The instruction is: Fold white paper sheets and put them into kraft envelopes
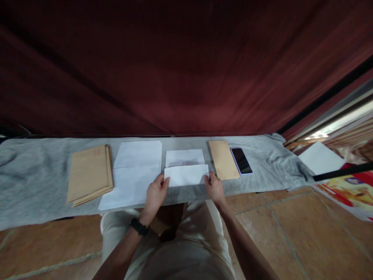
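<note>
A white sheet of paper (185,169) lies in the middle of a grey cloth (37,171), its near part folded up over the rest. My left hand (155,193) pinches the fold's left near corner. My right hand (215,187) holds its right near corner. To the left lies a stack of white paper sheets (132,173), touching my left hand's side.
A pile of brown envelopes (89,174) lies at the left. One brown envelope (223,159) and a dark phone (241,160) lie right of the folded sheet. A dark red curtain hangs behind. White paper (320,158) and a colourful print (349,190) lie on the tiled floor at right.
</note>
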{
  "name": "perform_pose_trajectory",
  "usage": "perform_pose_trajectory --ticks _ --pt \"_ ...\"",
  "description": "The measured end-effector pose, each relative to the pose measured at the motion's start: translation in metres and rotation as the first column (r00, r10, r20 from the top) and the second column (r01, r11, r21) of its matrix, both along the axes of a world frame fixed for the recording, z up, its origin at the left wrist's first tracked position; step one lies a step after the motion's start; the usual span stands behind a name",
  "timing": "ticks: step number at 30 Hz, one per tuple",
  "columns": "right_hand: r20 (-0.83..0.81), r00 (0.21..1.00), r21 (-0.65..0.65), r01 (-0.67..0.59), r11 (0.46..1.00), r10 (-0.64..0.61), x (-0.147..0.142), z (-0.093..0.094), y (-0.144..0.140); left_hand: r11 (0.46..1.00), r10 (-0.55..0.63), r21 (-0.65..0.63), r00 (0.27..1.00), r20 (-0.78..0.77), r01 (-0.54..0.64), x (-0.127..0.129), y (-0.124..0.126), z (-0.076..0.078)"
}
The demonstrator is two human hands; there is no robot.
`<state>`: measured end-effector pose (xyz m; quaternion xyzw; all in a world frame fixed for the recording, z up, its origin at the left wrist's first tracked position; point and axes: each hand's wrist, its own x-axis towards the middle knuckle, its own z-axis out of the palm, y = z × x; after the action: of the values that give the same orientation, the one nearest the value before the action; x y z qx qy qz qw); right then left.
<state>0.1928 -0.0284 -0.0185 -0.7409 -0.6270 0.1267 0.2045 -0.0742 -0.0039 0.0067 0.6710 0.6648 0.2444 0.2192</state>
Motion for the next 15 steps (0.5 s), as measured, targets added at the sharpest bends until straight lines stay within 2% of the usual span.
perform_pose_trajectory --ticks 5,9,15 --pt "0.046 0.997 -0.099 0.062 0.993 -0.058 -0.008 0.010 0.008 0.989 0.083 -0.108 0.981 -0.176 -0.103 0.010 0.020 0.006" --pt "0.100 0.991 -0.118 0.100 0.988 -0.088 -0.015 0.010 0.009 0.972 0.079 -0.192 0.957 -0.278 -0.136 0.015 0.027 0.009" --pt "0.151 0.986 -0.050 0.080 0.996 -0.071 -0.020 0.006 0.017 0.983 0.011 -0.157 0.891 -0.455 -0.093 0.027 0.025 0.017"
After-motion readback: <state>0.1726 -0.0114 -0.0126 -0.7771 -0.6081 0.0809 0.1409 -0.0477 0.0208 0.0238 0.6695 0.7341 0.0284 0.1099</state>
